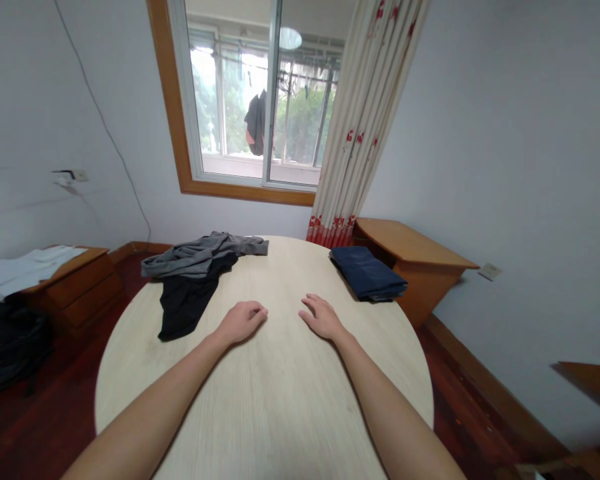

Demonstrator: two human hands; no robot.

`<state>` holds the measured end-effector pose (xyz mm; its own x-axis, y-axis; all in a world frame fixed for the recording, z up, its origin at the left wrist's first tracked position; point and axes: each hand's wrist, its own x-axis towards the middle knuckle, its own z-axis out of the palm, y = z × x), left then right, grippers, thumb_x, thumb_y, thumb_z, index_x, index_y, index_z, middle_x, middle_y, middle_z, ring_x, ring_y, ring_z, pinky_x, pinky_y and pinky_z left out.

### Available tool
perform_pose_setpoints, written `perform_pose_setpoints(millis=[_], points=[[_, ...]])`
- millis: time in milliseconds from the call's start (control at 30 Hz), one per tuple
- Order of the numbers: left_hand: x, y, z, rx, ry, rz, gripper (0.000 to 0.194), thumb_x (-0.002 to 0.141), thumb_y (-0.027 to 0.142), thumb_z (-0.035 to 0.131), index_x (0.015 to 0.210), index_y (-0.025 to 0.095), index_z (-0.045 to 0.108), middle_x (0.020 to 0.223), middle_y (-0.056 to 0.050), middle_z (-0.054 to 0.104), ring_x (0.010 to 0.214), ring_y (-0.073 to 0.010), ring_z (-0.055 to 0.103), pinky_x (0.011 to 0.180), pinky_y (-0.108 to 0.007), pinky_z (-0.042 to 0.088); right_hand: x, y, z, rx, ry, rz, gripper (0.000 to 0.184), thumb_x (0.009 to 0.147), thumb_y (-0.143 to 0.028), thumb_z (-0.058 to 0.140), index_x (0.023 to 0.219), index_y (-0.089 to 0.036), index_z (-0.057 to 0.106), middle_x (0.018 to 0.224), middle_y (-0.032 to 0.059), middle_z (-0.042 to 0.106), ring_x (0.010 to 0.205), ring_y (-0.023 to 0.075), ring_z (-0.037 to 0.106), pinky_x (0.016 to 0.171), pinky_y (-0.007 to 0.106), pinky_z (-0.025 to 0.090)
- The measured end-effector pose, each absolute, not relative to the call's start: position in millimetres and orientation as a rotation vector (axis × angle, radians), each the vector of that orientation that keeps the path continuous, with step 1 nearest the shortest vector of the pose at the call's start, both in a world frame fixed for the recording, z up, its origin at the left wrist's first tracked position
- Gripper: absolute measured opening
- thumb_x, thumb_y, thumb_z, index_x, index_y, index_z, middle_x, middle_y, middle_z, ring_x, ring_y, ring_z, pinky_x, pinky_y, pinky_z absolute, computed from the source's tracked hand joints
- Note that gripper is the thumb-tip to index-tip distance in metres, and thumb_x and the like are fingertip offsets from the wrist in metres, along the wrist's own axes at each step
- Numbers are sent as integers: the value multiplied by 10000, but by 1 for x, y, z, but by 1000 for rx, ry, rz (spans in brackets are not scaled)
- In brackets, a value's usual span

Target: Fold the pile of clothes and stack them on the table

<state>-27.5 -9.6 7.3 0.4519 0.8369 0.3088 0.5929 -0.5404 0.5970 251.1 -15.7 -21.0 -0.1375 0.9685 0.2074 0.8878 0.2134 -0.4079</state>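
Observation:
My left hand (243,321) rests on the pale round table (285,393), its fingers curled in loosely, and nothing shows in it. A short way to the right, my right hand (323,317) lies on the tabletop with its fingers apart, holding nothing. Nearest to the left hand is a crumpled black garment (187,307). A grey garment (195,257) lies in a loose heap partly over it. Beyond my right hand, a dark blue folded stack of cloth (367,272) sits near the table's right edge. Neither hand touches the clothes.
A wooden desk (415,243) stands behind the table at the right, beside a patterned curtain (365,127). At the left are a wooden drawer cabinet (87,290) with white papers (25,270) on top and a black backpack (10,347) on the floor. A window is straight ahead.

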Motion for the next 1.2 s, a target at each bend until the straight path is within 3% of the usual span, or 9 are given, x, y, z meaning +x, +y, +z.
perform_pose_setpoints(millis=[133,233,367,467,600,767,867,1033,1200], points=[[-67,8,19,2282,1672,1077,324,902,354,470,1029,177,709,1137,-99,699,1090,-256,610,961,-363,443,268,-12,-29,-1570,-2081,346,475,881,-396,593,1279,-140,627,1447,167,504,1368,265,437,1157,444,294],[-107,28,22,2182,2113,1151,438,894,362,499,1249,138,625,1400,-160,542,1296,-319,469,1089,-466,344,274,-10,-33,-1512,-2068,376,468,868,-391,608,1261,-139,640,1438,174,510,1356,268,454,1156,446,305],[-145,46,15,1920,2414,1053,526,944,393,430,1392,130,519,1539,-203,358,1414,-364,313,1113,-568,286,275,-8,-37,-1486,-2052,379,462,861,-408,620,1246,-156,652,1429,168,520,1347,273,464,1154,461,310],[-151,53,8,1891,2413,932,454,956,384,400,1317,191,596,1591,-157,276,1447,-362,248,1112,-622,256,275,-8,-37,-1480,-2038,387,456,858,-403,625,1239,-154,656,1424,171,524,1348,276,463,1155,464,309],[-147,58,4,1928,2401,838,418,969,349,335,1137,218,695,1595,-87,295,1452,-348,241,1106,-664,237,275,-8,-37,-1469,-2039,384,446,856,-389,624,1234,-154,657,1420,172,528,1342,278,471,1150,468,320],[-142,62,1,2116,2271,717,441,973,352,314,1232,248,656,1576,-48,342,1474,-354,173,1103,-747,40,274,-7,-36,-1476,-2054,369,440,849,-377,625,1223,-149,660,1410,178,535,1334,280,480,1146,470,326],[-139,63,5,2099,2254,803,460,976,320,299,1324,236,587,1559,-63,373,1473,-336,186,1096,-752,-10,274,-8,-35,-1484,-2060,368,446,854,-381,615,1229,-143,655,1417,180,528,1338,280,475,1148,471,322],[-104,39,36,2215,1975,1236,470,971,295,309,1386,210,512,1539,-113,400,1439,-295,291,1139,-671,102,273,-8,-34,-1476,-2037,391,448,836,-398,636,1204,-145,668,1414,181,529,1332,287,478,1152,478,314],[-28,-53,70,2571,767,1350,414,992,312,353,1327,203,570,1464,-140,495,1383,-244,401,1127,-486,333,266,-8,-27,-1362,-1761,629,568,867,-550,567,1286,-167,590,1305,160,621,1208,259,584,1074,446,415]])
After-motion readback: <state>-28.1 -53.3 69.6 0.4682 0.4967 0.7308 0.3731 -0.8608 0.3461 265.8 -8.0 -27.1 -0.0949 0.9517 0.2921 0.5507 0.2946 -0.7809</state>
